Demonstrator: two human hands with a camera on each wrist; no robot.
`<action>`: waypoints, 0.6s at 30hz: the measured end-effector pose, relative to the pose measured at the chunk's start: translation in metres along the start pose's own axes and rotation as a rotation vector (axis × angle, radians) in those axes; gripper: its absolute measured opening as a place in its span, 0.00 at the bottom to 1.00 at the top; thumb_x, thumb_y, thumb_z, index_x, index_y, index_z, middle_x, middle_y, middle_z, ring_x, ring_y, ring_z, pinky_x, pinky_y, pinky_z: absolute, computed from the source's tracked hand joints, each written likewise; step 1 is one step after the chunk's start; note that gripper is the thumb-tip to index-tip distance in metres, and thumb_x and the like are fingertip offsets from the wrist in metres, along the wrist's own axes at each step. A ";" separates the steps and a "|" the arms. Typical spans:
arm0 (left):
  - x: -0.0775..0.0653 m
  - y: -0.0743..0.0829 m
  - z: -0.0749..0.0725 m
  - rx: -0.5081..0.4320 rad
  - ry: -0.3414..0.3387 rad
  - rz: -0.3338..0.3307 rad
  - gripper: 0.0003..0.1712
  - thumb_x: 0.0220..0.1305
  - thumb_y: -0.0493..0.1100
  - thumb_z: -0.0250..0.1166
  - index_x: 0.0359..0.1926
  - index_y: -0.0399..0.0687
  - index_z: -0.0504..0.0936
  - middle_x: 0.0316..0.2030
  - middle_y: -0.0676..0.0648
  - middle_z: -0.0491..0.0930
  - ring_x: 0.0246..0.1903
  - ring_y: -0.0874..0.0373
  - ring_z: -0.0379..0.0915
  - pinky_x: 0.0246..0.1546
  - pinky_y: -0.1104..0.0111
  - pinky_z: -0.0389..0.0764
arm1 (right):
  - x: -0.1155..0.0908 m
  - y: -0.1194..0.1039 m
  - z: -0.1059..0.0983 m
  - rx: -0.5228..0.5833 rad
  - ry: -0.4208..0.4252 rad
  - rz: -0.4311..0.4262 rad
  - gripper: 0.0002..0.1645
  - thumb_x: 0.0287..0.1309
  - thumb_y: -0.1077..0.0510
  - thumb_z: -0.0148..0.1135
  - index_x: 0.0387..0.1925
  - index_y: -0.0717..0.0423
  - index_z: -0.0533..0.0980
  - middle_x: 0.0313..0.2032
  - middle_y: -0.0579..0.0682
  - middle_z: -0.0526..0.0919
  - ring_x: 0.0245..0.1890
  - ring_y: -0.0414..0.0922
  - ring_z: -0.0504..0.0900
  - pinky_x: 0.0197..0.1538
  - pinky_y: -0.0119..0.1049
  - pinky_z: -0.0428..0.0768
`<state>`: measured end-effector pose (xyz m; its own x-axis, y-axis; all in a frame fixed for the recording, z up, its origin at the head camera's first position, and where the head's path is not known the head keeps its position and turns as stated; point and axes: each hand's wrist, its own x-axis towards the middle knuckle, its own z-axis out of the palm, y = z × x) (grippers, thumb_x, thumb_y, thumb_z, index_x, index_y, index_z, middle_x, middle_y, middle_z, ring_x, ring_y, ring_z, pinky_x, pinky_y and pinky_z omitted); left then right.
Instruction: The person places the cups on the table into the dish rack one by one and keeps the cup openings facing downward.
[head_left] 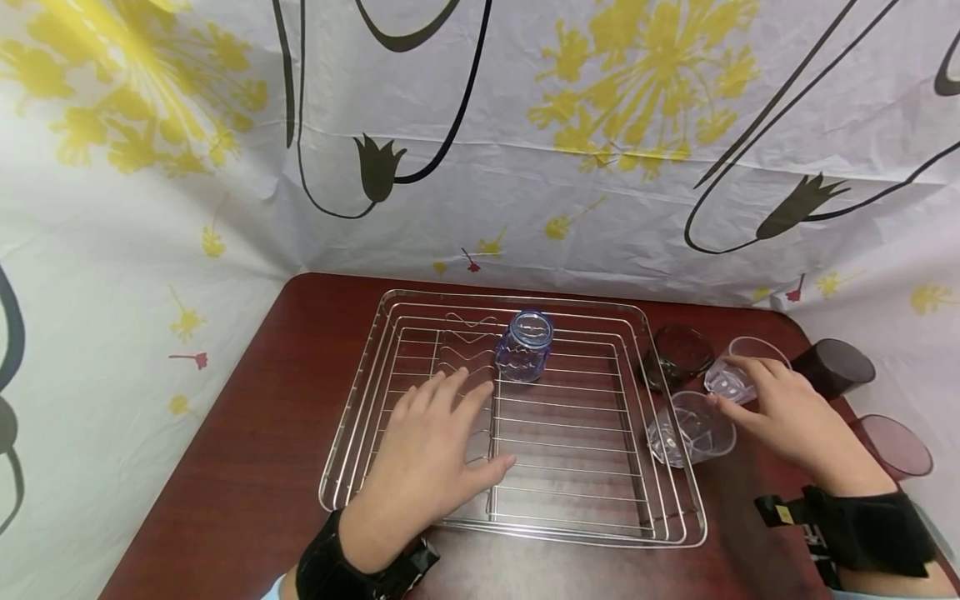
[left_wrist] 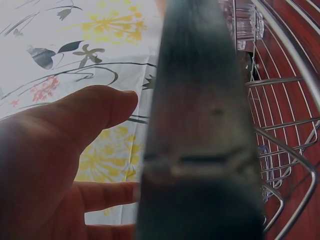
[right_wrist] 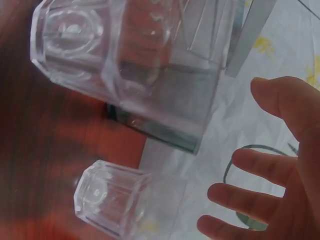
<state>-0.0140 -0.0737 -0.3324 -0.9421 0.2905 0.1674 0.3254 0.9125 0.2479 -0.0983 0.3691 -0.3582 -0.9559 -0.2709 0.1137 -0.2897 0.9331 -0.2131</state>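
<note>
My left hand hovers over the wire rack with fingers spread and nothing in it. Beyond its fingertips a blue glass stands on the rack's bars. At the right, my right hand reaches over two clear glasses: the front one beside the rack's edge, the rear one under the fingers. The right wrist view has the right fingers extended and apart, with a gap to the large clear glass and the smaller-looking clear glass.
A dark green glass stands by the rack's right side. Farther right are a black glass and a pink glass. The dark red table meets a white flowered cloth behind and at both sides.
</note>
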 end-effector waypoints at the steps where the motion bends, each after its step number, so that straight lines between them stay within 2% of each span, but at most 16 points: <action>1: 0.000 0.000 0.000 -0.002 -0.001 -0.001 0.46 0.54 0.76 0.64 0.68 0.59 0.72 0.70 0.44 0.69 0.68 0.42 0.65 0.65 0.42 0.68 | 0.000 0.002 0.000 0.001 0.000 0.004 0.41 0.63 0.41 0.66 0.65 0.65 0.67 0.60 0.72 0.69 0.58 0.73 0.66 0.53 0.68 0.65; 11: -0.001 0.000 0.000 -0.016 -0.017 -0.007 0.45 0.55 0.76 0.63 0.68 0.60 0.72 0.69 0.44 0.69 0.68 0.43 0.65 0.66 0.43 0.68 | 0.003 0.017 0.005 0.022 -0.003 0.049 0.41 0.64 0.42 0.64 0.66 0.66 0.66 0.62 0.74 0.67 0.57 0.76 0.64 0.54 0.69 0.63; 18: -0.004 0.000 -0.001 -0.018 -0.014 -0.005 0.45 0.54 0.75 0.63 0.68 0.60 0.73 0.68 0.44 0.70 0.68 0.42 0.65 0.65 0.43 0.69 | 0.007 0.029 0.003 0.011 -0.002 0.072 0.41 0.63 0.44 0.65 0.66 0.67 0.64 0.59 0.77 0.66 0.55 0.77 0.65 0.51 0.72 0.65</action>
<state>-0.0104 -0.0748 -0.3324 -0.9448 0.2897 0.1529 0.3217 0.9087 0.2661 -0.1132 0.3937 -0.3666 -0.9744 -0.2035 0.0957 -0.2206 0.9475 -0.2315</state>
